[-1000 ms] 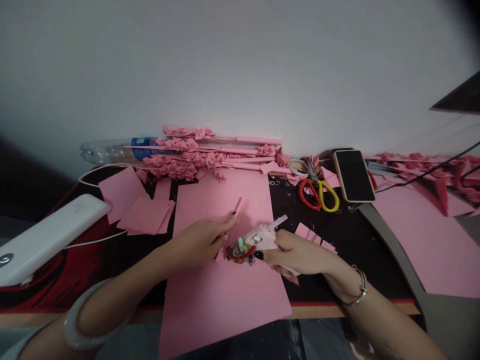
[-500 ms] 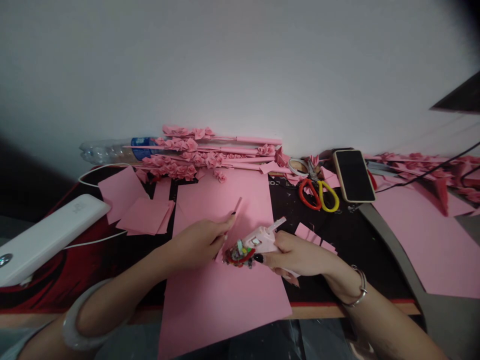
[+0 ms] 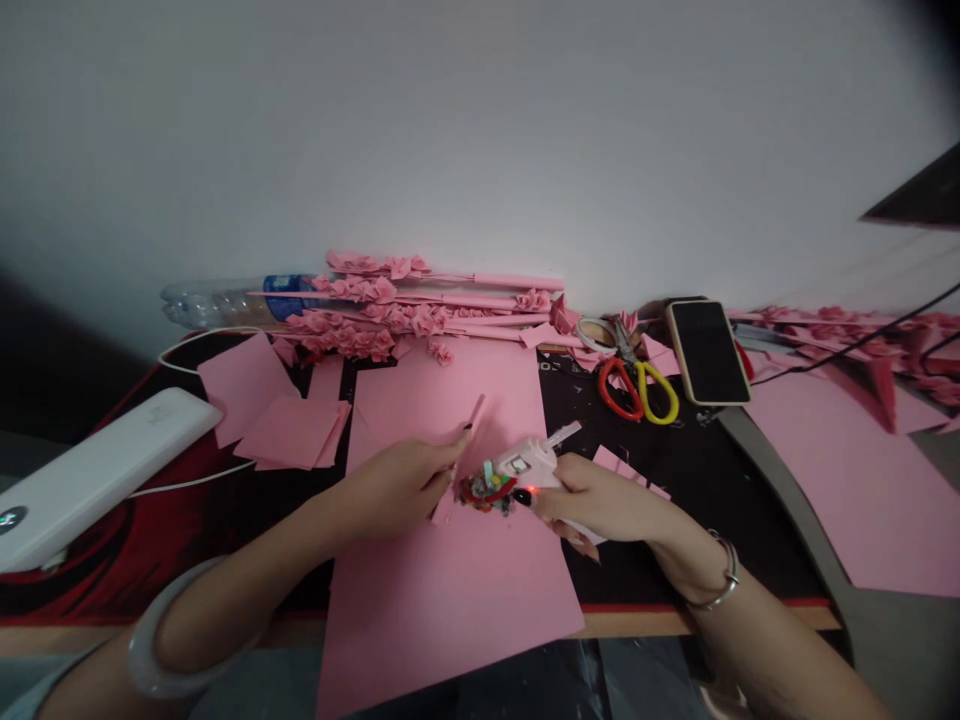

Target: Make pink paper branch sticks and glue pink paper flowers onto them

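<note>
Over the large pink sheet [image 3: 450,610], my left hand [image 3: 397,487] pinches a thin pink paper strip [image 3: 475,412] that slants up between its fingers. My right hand [image 3: 600,500] is wrapped round a pale pink glue gun [image 3: 529,463], with a glue stick [image 3: 564,433] poking out of its back. The gun's nozzle end, covered in colourful bits, points left beside the lower part of the strip. A small red light glows near my right thumb. Whether the nozzle touches the paper I cannot tell.
Pink paper flowers [image 3: 427,318] lie along the wall beside a plastic bottle [image 3: 217,302]. Scissors [image 3: 637,388] and a phone [image 3: 708,352] are at the back right. Square papers [image 3: 289,432] and a white power bank [image 3: 105,475] sit left. Another pink sheet [image 3: 855,480] is far right.
My right hand has tilted the glue gun and moved it slightly up and right. A red light now shows on it. My left hand has barely moved.
</note>
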`<state>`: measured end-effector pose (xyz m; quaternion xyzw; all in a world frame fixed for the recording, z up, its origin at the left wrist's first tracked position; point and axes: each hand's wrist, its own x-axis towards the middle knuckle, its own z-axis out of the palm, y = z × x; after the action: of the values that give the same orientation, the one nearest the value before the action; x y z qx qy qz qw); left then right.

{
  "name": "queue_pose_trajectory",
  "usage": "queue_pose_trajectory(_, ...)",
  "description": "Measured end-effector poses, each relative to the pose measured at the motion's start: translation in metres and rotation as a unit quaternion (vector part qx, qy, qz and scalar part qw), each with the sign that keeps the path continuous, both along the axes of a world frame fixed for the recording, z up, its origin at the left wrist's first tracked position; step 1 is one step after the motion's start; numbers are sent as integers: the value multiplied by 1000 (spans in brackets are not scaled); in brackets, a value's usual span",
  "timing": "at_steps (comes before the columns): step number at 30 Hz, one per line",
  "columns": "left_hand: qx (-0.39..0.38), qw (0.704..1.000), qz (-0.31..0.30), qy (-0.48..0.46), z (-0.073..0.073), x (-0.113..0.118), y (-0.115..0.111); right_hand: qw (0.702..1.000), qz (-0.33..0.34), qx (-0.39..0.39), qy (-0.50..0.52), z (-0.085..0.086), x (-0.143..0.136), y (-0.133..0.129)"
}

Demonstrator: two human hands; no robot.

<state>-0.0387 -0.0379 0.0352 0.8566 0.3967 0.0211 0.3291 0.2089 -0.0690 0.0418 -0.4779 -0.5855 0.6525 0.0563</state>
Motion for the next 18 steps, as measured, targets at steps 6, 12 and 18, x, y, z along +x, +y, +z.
queue_pose_trajectory(6, -3, 1000, 10, 7, 2, 1, 0, 999, -38, 0, 7, -4, 2, 0)
queue_pose_trajectory(12, -3, 1000, 15, 1, 1, 0, -1, 998, -56, -7, 21, -5, 4, 3)
queue_pose_trajectory(18, 2, 1000, 12, 1, 2, 0, -1, 998, -54, -5, 37, -7, 7, 4)
